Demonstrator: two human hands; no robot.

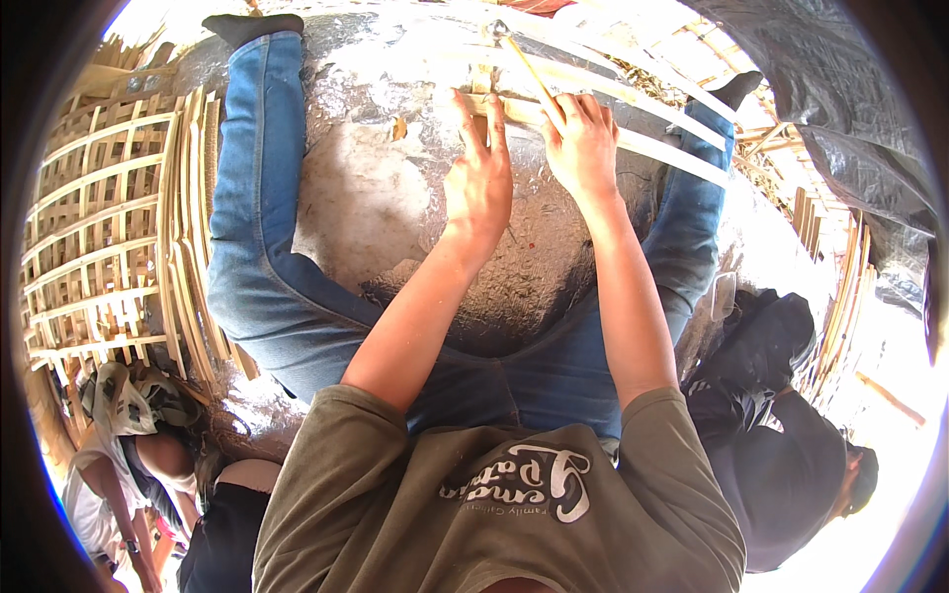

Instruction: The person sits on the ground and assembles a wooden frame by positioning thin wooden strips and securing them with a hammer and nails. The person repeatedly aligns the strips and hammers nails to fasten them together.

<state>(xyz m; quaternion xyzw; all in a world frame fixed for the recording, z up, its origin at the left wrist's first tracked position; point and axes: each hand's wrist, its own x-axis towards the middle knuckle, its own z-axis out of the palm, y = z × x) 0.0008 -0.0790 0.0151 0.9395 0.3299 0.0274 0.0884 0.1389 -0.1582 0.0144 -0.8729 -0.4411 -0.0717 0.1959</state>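
A pale, flat bamboo strip, laid across the right leg in blue denim, is seemingly steadied by the left hand, two fingers spread; a yellow-handled, metal-headed hammer is gripped by the right hand.

The strips look like bamboo or wood, smooth and matt. The tool has a wooden-looking handle, and its end shines like metal. The floor is rough, with glossy patches. The jeans and the shirt are of matt cloth. The tarp seems plastic, creased and glossy. The lattice is of matt wooden slats.
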